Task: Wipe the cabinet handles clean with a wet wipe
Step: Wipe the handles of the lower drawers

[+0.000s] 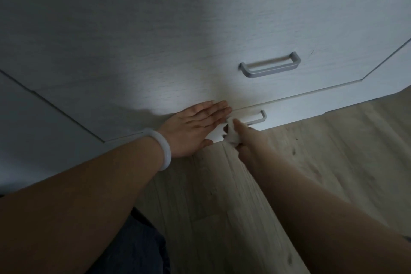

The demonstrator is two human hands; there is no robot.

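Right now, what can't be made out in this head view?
- Lower handle: left end hidden by the wet wipe and right hand.
- Right hand's fingers: under the wipe, grip unclear.
- Upper handle: too dim to judge cleanliness.
- Cabinet: top cut off by the frame edge.

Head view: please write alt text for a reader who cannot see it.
The right hand holds a wet wipe at the lower handle of a white cabinet. The left hand presses flat beside it; the upper handle is untouched.
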